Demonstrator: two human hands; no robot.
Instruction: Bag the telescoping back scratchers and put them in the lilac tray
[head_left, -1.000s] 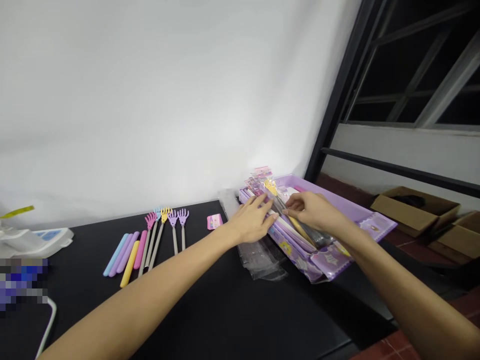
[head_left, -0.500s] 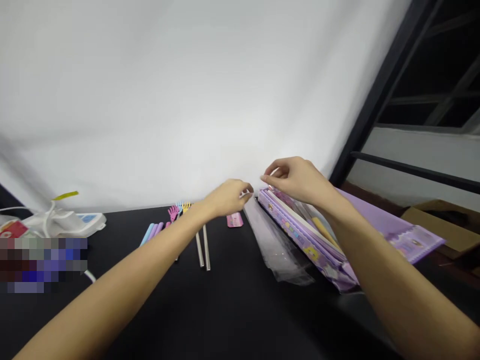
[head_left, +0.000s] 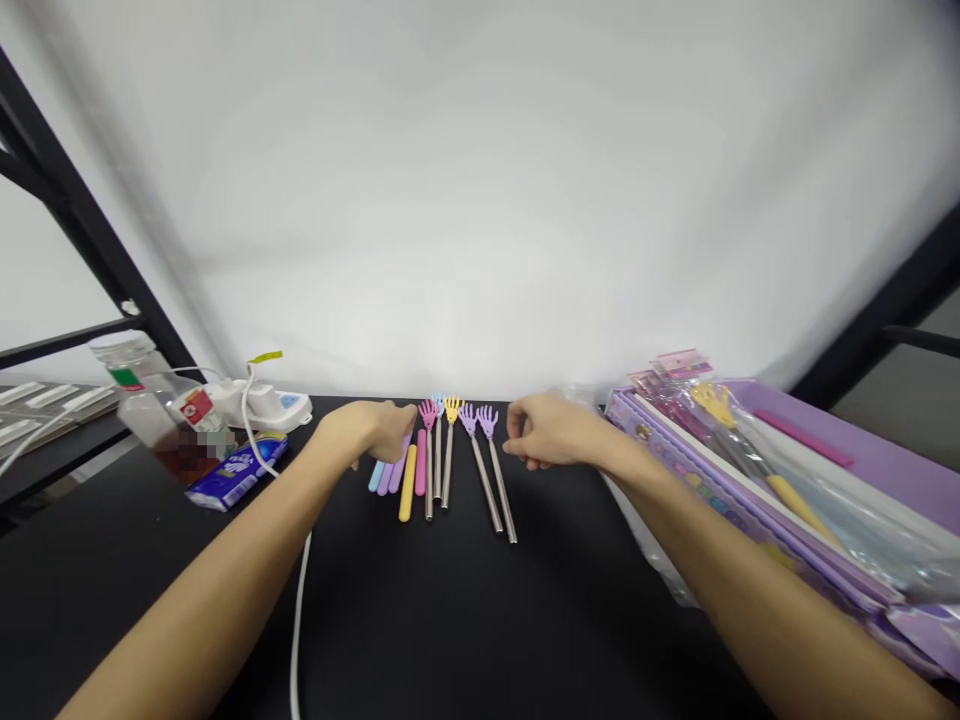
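- Five back scratchers [head_left: 448, 460] lying side by side on our black table [head_left: 450, 620], claw heads pointing away from us, probably spaced so none overlap
- Five pastel handle sleeves [head_left: 407, 483] sit just left of them
- Our hands are apart and open: left hand [head_left: 367, 430] over the sleeves, right hand [head_left: 547, 430] just beside the last scratcher, neither clearly gripping
- Purple packaging tray [head_left: 675, 470] sits off to the right

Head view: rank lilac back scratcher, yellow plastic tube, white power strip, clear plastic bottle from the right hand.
1. Lilac back scratcher, beside right hand
2. Yellow plastic tube, left
3. White power strip, farther left
4. Clear plastic bottle, leftmost
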